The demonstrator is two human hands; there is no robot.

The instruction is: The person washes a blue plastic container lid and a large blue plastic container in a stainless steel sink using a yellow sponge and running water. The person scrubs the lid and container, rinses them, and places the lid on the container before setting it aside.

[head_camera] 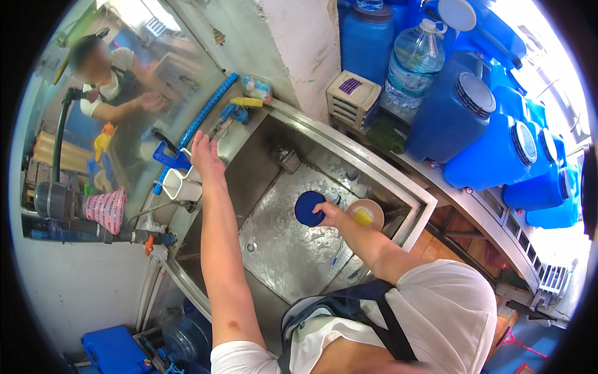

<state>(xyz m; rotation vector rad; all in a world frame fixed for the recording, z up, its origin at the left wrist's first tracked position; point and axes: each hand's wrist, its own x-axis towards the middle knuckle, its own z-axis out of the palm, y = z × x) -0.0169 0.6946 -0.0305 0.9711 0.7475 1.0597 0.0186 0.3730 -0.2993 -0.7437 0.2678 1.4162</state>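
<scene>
My right hand (328, 212) grips a round dark blue lid or shallow bowl (309, 208) over the floor of a stainless steel sink (280, 243). Just right of it, a pinkish plate (373, 210) with a yellow sponge (362, 217) lies in the sink, partly behind my forearm. Below them a knife-like utensil (343, 255) rests on the metal. My left hand (207, 156) is raised at the sink's left ledge, fingers spread and empty, near a blue-handled tap (236, 113) and above white plastic containers (183, 184).
A mirror (154, 61) stands behind the ledge, with a blue perforated pipe (210, 110) along its foot. Several blue plastic drums (490, 149) and a large water bottle (416, 61) line the shelf at right. A grey drain pipe (60, 201) with an orange valve (149, 244) is at left.
</scene>
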